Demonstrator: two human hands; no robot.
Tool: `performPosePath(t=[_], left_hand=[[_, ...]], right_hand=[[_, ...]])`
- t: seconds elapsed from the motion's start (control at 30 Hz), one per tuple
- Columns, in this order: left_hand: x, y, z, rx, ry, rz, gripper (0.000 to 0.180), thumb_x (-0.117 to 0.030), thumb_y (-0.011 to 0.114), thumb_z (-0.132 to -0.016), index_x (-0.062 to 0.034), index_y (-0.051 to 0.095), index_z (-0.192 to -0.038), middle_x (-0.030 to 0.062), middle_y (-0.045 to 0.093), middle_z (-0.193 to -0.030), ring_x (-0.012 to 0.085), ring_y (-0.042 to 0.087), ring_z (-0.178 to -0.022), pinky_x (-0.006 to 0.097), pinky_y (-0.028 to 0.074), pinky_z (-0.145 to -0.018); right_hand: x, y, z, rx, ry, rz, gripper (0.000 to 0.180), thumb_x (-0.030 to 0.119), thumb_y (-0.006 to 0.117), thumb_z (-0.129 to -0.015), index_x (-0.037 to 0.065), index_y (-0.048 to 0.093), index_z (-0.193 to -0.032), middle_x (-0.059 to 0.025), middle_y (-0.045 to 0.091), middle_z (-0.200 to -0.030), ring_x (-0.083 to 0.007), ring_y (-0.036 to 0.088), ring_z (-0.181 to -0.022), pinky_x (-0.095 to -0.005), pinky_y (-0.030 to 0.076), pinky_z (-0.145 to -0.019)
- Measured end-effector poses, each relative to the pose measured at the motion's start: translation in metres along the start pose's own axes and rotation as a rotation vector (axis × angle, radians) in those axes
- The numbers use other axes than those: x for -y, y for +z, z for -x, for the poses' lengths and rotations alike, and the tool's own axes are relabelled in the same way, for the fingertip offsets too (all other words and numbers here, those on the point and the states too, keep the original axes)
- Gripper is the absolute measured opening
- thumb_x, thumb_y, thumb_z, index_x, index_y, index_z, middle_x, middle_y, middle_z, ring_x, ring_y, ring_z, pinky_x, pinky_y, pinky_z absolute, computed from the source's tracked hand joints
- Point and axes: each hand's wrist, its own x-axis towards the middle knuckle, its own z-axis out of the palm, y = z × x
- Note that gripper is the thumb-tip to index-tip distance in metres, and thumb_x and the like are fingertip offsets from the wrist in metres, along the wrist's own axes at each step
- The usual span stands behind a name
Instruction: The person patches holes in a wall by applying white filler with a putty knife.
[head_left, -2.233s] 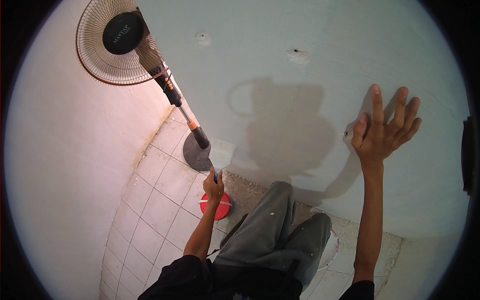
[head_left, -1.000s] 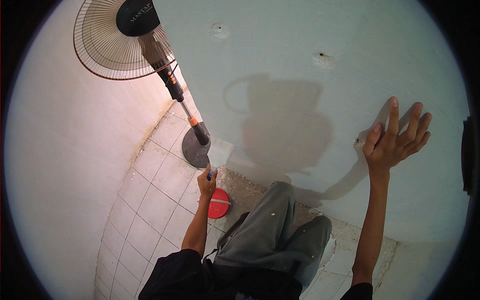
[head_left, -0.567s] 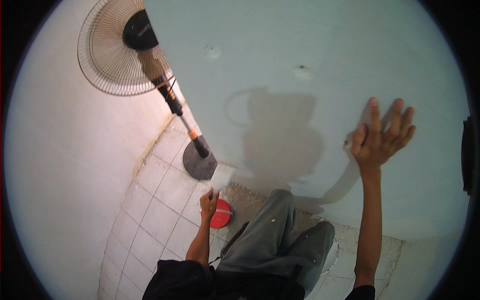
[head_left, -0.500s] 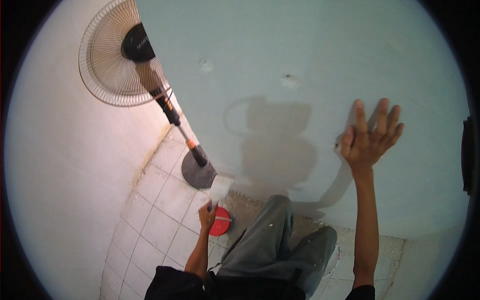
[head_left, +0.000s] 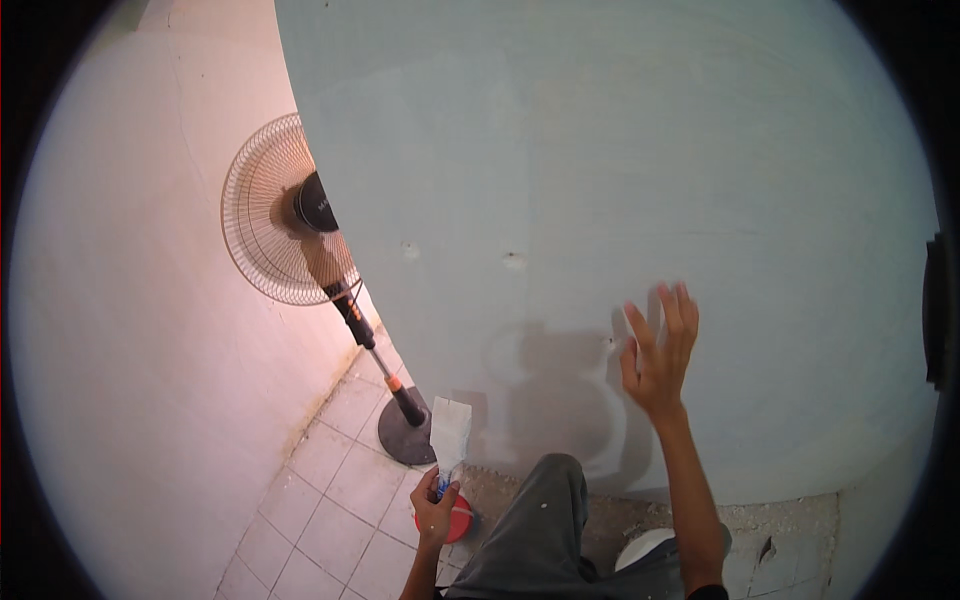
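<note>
My left hand point(head_left: 432, 517) is closed round the blue handle of a putty knife point(head_left: 451, 430). Its broad, whitish blade points up, in front of the wall's lower left part. Just below that hand is a round red tub point(head_left: 459, 524), partly covered by it. My right hand point(head_left: 659, 368) is open, fingers stretched upward, at the pale green wall point(head_left: 620, 150); whether the fingertips touch it, I cannot tell. A small dark hole point(head_left: 611, 341) shows left of my right thumb. Farther up the wall are a whitish patch with a dark hole point(head_left: 513, 258) and a fainter patch point(head_left: 410, 250).
A standing fan point(head_left: 270, 225) is at the left, its round base point(head_left: 402, 437) on the white floor tiles point(head_left: 345, 480). Part of a white round container point(head_left: 643, 546) shows beside my bent leg point(head_left: 540, 520). Rough grey floor runs along the wall's foot.
The view has shifted so the wall and fan sit lower. My right hand's fingers are closer together than before. The putty knife's blade now stands more upright and shows more fully.
</note>
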Motion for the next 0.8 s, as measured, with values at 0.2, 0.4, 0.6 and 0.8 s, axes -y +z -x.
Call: performPosePath(t=[0.2, 0.4, 0.6, 0.8], left_hand=[[-0.064, 0.063, 0.002, 0.189, 0.082, 0.07, 0.035, 0.0, 0.061, -0.084, 0.0054, 0.051, -0.118, -0.0013, 0.055, -0.077, 0.0032, 0.045, -0.061, 0.019, 0.032, -0.052], [-0.038, 0.159, 0.059, 0.586, -0.081, 0.047, 0.034, -0.007, 0.064, -0.086, 0.0041, 0.052, -0.116, -0.0011, 0.054, -0.077, 0.004, 0.043, -0.061, 0.02, 0.033, -0.053], [0.08, 0.237, 0.127, 1.011, -0.278, -0.243, 0.029, -0.006, 0.065, -0.085, 0.0062, 0.056, -0.109, 0.0098, 0.065, -0.09, 0.0168, 0.061, -0.078, 0.03, 0.047, -0.072], [0.138, 0.257, 0.196, 1.258, -0.075, -0.579, 0.032, -0.007, 0.061, -0.081, 0.0046, 0.057, -0.11, 0.0259, 0.064, -0.098, 0.0422, 0.062, -0.092, 0.045, 0.047, -0.081]], right_hand=[[-0.008, -0.063, 0.147, 0.076, 0.504, -0.115, 0.036, 0.0, 0.051, -0.083, 0.005, 0.056, -0.118, -0.0187, 0.051, -0.126, -0.0321, 0.047, -0.12, -0.047, 0.036, -0.101], [-0.008, -0.137, 0.363, 0.48, 1.583, -0.808, 0.019, 0.013, 0.056, -0.092, 0.001, 0.063, -0.104, -0.0067, 0.066, -0.091, -0.0162, 0.062, -0.078, -0.0298, 0.048, -0.068], [0.023, -0.173, 0.36, 0.422, 2.162, -0.881, 0.041, 0.035, 0.048, -0.095, 0.001, 0.065, -0.106, -0.0071, 0.067, -0.091, -0.019, 0.063, -0.084, -0.0325, 0.05, -0.077], [0.096, -0.19, 0.413, -0.324, 2.272, -0.885, 0.036, 0.037, 0.049, -0.094, 0.006, 0.063, -0.105, -0.0056, 0.065, -0.097, -0.0188, 0.062, -0.084, -0.0347, 0.05, -0.074]])
